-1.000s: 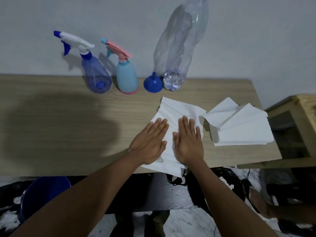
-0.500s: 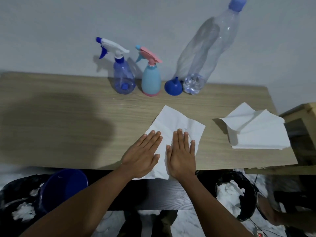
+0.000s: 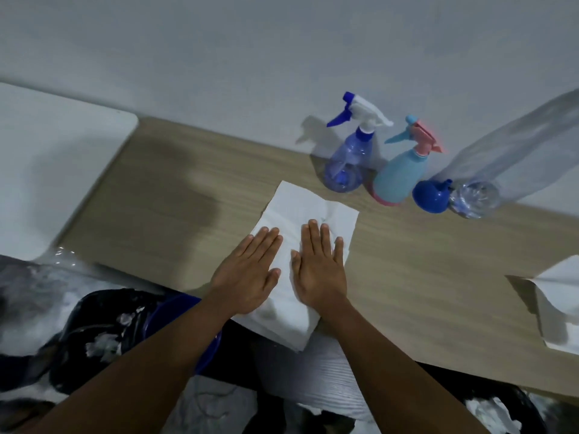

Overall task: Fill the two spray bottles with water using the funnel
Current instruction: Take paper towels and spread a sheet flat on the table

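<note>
Wooden worktop against a pale wall carries a white napkin at its near edge. Left grip and right grip lie flat on it side by side, fingers straight, holding nothing. Far right stand the clear sprayer, the teal sprayer, the blue funnel just beside it, then a water bottle.

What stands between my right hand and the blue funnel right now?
Nothing visible. The right hand lies flat on the white tissue, and only tissue and bare table separate it from the funnel. The funnel sits close between the light blue spray bottle and the clear water bottle.
</note>
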